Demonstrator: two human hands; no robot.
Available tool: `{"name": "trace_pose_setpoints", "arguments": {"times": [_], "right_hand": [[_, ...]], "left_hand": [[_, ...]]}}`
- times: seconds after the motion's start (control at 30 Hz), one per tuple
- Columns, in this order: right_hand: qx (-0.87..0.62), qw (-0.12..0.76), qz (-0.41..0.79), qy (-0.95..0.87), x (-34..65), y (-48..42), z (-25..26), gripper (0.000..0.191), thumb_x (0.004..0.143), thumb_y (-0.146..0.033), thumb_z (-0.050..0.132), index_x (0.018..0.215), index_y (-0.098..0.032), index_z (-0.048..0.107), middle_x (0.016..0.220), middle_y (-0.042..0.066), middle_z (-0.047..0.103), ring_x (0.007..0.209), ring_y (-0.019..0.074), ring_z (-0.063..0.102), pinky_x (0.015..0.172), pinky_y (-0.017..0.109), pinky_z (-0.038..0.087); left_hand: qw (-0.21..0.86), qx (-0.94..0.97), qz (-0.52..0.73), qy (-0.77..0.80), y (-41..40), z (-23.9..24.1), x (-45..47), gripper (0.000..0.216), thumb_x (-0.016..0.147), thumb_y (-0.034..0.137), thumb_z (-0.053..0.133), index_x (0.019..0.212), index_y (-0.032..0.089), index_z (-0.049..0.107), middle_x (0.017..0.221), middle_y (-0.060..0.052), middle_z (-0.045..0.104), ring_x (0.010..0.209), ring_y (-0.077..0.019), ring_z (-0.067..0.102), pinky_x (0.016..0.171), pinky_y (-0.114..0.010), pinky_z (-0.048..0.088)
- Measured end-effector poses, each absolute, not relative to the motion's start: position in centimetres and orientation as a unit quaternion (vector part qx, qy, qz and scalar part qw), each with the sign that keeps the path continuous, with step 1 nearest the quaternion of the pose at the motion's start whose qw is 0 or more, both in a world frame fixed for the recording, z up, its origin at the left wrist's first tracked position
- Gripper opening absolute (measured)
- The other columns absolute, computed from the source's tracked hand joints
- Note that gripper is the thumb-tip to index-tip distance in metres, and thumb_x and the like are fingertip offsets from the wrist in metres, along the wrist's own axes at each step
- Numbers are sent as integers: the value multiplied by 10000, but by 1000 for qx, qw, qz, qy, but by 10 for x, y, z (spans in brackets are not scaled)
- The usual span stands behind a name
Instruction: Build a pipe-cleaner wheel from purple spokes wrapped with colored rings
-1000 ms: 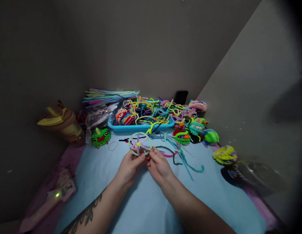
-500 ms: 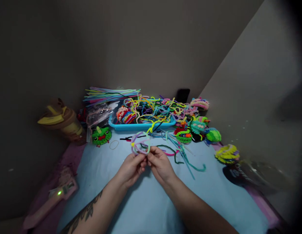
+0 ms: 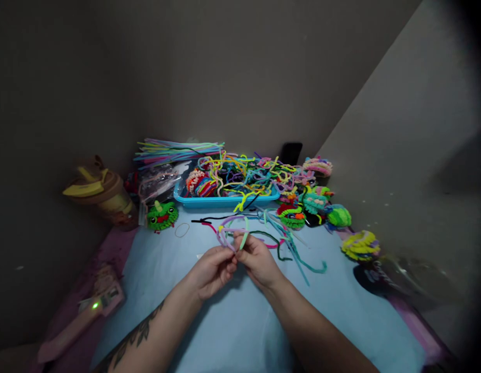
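Note:
My left hand (image 3: 211,269) and my right hand (image 3: 258,261) meet over the light blue table cover (image 3: 225,321), both pinched on a small ring of purple and green pipe cleaners (image 3: 232,230). The ring is tilted, with a green end sticking out by my right fingers. Loose teal, pink and dark green pipe cleaners (image 3: 291,243) lie just beyond my right hand.
A blue tray (image 3: 225,201) heaped with tangled pipe cleaners stands at the back, with straight ones (image 3: 174,150) behind it. A green woven figure (image 3: 160,215), a rubber band (image 3: 182,230), several woven figures (image 3: 314,204) and a yellow-lidded bottle (image 3: 102,194) stand around.
The ring has turned from facing me as a flat wheel to lying edge-on and tilted. Both hands have shifted slightly right while twisting it.

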State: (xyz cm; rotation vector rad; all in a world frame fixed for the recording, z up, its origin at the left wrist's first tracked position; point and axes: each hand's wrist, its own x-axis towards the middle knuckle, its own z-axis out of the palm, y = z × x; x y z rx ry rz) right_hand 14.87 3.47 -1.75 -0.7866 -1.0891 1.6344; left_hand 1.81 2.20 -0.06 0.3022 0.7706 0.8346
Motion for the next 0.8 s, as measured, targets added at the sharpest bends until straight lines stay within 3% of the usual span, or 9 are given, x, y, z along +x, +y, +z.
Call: {"name": "trace_pose_setpoints", "arguments": {"times": [0.2, 0.33, 0.5, 0.8], "right_hand": [[-337, 521, 602, -503, 149, 36, -14, 225, 700, -414, 710, 759, -231, 593, 787, -2, 503, 714, 144, 489, 661, 253, 410], [-354, 515, 526, -577, 155, 37, -9, 155, 737, -370, 685, 737, -225, 630, 792, 8, 490, 809, 172, 483, 760, 293, 395], [-366, 488, 484, -627, 159, 38, -5, 89, 773, -316, 654, 783, -227, 649, 814, 11, 471, 804, 172, 476, 735, 292, 384], [-340, 476, 495, -643, 160, 38, -5, 139, 814, -329, 606, 746, -208, 599, 846, 15, 459, 811, 165, 481, 739, 287, 382]], "left_hand": [[817, 167, 419, 360, 23, 1, 17, 152, 679, 150, 704, 777, 91, 604, 552, 30, 512, 407, -27, 474, 344, -96, 368], [810, 204, 412, 364, 24, -2, 15, 186, 658, 214, 730, 702, 100, 589, 538, 32, 504, 395, -24, 446, 335, -105, 351], [816, 210, 399, 361, 24, -2, 14, 202, 644, 223, 733, 627, 102, 572, 509, 39, 487, 381, -16, 431, 327, -100, 335], [814, 198, 400, 372, 24, -4, 16, 164, 662, 216, 709, 702, 99, 602, 518, 22, 538, 381, -37, 477, 340, -121, 392]]}}
